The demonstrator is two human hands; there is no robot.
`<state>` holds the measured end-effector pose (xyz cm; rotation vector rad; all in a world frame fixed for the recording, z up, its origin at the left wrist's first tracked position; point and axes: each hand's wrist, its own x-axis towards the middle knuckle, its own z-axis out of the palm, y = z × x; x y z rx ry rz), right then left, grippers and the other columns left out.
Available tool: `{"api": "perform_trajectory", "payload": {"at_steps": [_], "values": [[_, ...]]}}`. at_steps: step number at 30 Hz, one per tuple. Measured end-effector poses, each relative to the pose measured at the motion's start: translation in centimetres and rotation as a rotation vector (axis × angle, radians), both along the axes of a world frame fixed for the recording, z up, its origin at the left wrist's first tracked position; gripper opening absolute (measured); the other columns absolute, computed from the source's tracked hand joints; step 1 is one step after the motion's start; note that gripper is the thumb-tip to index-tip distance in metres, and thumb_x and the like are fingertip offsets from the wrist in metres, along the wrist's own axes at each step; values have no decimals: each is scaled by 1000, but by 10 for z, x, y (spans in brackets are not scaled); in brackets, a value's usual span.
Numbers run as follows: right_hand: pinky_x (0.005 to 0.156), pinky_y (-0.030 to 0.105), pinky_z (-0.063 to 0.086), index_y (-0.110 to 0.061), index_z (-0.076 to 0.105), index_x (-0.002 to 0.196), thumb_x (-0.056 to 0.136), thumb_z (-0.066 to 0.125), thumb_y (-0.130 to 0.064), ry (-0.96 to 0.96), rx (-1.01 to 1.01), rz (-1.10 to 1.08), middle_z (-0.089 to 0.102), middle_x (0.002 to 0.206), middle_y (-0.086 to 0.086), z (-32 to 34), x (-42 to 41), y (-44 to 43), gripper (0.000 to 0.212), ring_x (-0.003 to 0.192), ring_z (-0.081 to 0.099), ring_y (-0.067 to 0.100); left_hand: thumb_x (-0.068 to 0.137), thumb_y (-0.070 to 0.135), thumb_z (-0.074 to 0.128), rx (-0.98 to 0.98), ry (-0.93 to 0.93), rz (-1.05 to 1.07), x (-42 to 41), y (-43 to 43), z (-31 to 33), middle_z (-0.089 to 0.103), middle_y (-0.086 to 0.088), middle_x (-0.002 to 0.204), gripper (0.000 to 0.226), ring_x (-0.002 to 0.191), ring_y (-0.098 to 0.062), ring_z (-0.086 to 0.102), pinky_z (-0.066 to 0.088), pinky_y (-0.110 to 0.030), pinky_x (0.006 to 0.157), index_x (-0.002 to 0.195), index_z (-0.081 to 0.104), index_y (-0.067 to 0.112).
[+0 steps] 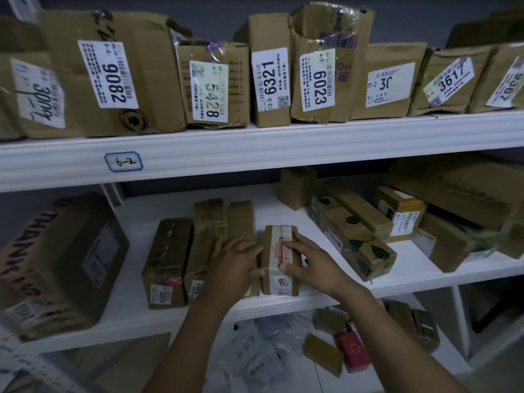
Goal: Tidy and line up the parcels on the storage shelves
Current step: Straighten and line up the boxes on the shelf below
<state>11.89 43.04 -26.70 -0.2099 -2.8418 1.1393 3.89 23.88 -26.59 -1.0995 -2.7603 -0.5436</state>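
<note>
A small brown parcel labelled 1205 (279,282) stands at the front edge of the white middle shelf (326,225). My left hand (236,266) grips its left side and my right hand (309,265) lies across its top and right side. Directly to its left stands a row of taped brown parcels, among them one labelled 3007 (208,236) and one labelled 3004 (167,259). A long box with green leaf prints (351,236) lies at an angle to the right.
The upper shelf (255,148), tagged 6-2, carries a row of labelled cartons such as 9082 (113,72) and 6321 (270,72). A big dark carton (62,262) sits at the left. Loose boxes are jumbled at the right (453,222). Bags and small boxes lie below (326,350).
</note>
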Motion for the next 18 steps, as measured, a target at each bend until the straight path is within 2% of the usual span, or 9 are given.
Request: {"api": "perform_trajectory", "payload": {"at_steps": [3,5,7,11,14,16,18], "values": [[116,29,29,-24,42,144,82,74,-39,-33,9,47,24,157,-8,3,-4,2,71,140,33,13,77,53,68,-121,-63,59,-7,-11,-5,35,7,151,70,140,-19,27,23,-46,115,140,46,33],[114,32,34,-26,47,141,82,75,-33,-48,-30,67,26,157,-9,3,-5,3,66,138,37,12,78,55,68,-180,-84,82,-8,-15,-8,27,7,156,75,144,-22,18,19,-46,117,144,39,36],[113,30,36,-25,49,140,84,73,-29,-40,-43,82,29,156,-9,2,-5,1,60,135,40,10,79,54,68,-184,-54,83,-7,-16,-9,24,8,157,78,144,-21,16,19,-45,116,147,33,38],[114,20,25,-25,45,143,88,68,-32,-11,50,85,25,157,-10,0,-6,-6,60,140,32,9,81,57,62,-171,-50,69,-5,-12,-10,21,7,157,84,144,-22,18,24,-49,114,149,14,47],[109,16,19,-26,43,145,91,63,-39,-9,101,86,24,158,-9,4,0,-5,60,142,28,10,86,61,54,-177,-63,90,-4,-6,-12,23,0,157,70,143,-24,21,22,-52,114,147,21,49],[114,26,22,-28,44,144,91,60,-46,-1,154,-4,27,157,-8,7,8,5,59,143,27,13,86,61,52,-169,-41,105,-4,-3,-15,25,-2,156,66,142,-25,23,24,-54,113,146,26,48],[114,38,30,-28,46,142,90,60,-48,19,285,-196,34,154,-3,3,16,27,57,141,32,20,86,60,53,-154,-39,116,-6,-1,-19,26,-1,156,66,142,-25,24,25,-55,112,145,28,47]]}}
